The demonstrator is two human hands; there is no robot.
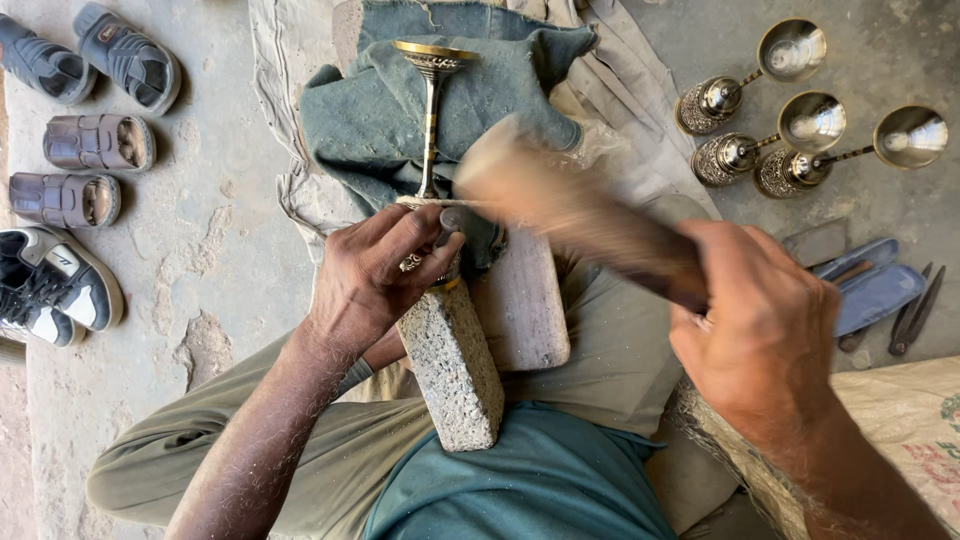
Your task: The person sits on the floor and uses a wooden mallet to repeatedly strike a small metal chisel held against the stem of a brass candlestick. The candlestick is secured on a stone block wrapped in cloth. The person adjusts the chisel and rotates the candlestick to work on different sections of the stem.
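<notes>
While my left hand [385, 270] pins the slim brass goblet [432, 110] on a grey stone block [455, 365] over my lap, my right hand [765, 325] clasps a blurred wooden mallet [570, 205]; a printed sack [915, 420] lies right.

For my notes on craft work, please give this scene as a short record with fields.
Left hand: fingers grip the ornate metal goblet lying on a stone block.
Right hand: holds a wooden mallet, blurred by motion.
Under goblet: green cloth.
Right side: three finished goblets, metal tools.
Left side: sandals and shoes.
</notes>
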